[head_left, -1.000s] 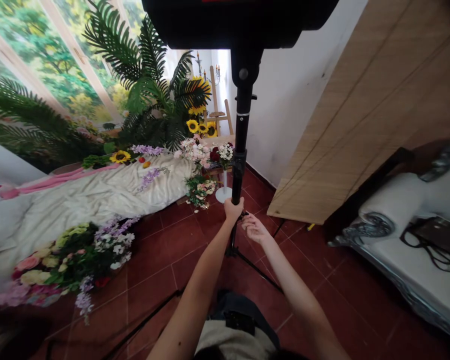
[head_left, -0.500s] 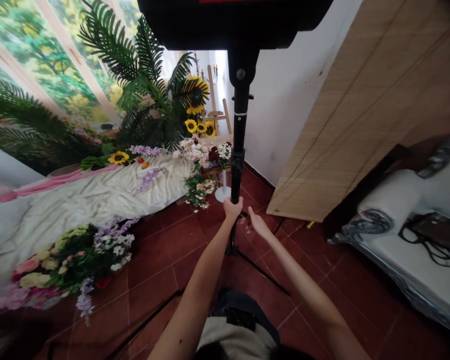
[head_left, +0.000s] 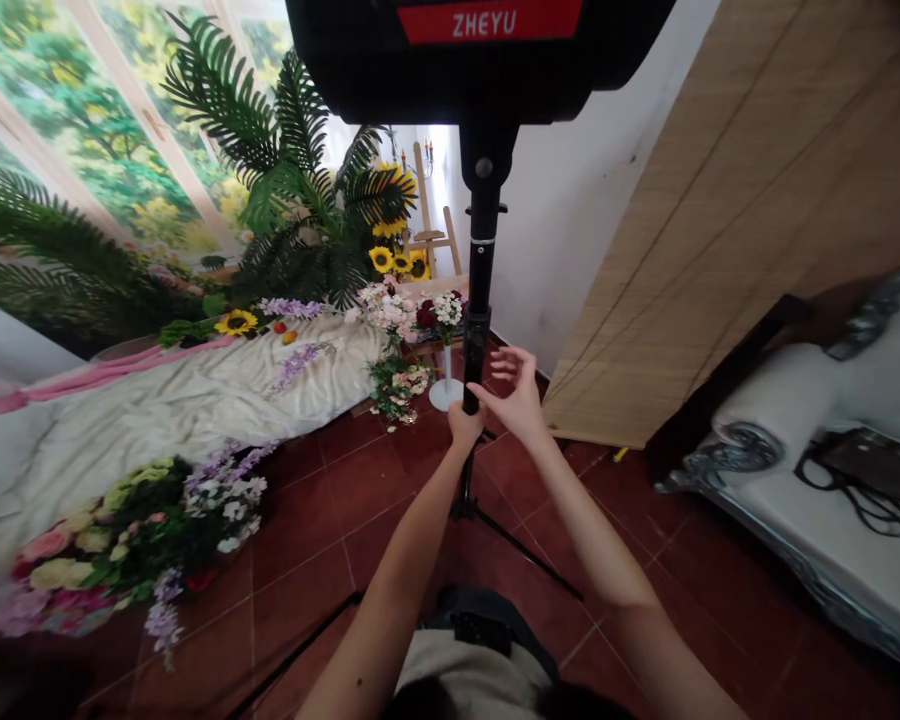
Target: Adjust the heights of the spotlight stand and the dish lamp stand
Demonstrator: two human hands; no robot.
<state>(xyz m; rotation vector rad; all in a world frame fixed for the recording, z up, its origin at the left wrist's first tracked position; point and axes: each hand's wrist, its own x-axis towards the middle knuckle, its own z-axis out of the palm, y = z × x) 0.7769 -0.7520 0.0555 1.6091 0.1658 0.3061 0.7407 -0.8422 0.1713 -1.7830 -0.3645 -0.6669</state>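
Observation:
A black stand pole (head_left: 481, 280) rises in front of me, topped by a large black lamp head (head_left: 450, 80) with a red label reading ZHEYU. Low on the pole, my left hand (head_left: 466, 424) is wrapped round it. My right hand (head_left: 516, 392) is just to the right of the pole with its fingers apart and curved, its thumb reaching toward the pole above my left hand. Whether the thumb touches the pole I cannot tell. The stand's black legs (head_left: 529, 548) spread over the floor below.
To the left lie a cream cloth-covered bed (head_left: 322, 375) and a flower arrangement (head_left: 120, 530). Palm leaves (head_left: 292, 170) and a wooden easel (head_left: 429, 235) stand behind. At the right are a leaning wooden panel (head_left: 682, 250) and a silver-white sofa (head_left: 787, 490) with a brown bag (head_left: 877, 465).
My right hand has moved up beside the pole, its fingers now raised. My left hand still grips the pole. More of the lamp head and its red label shows.

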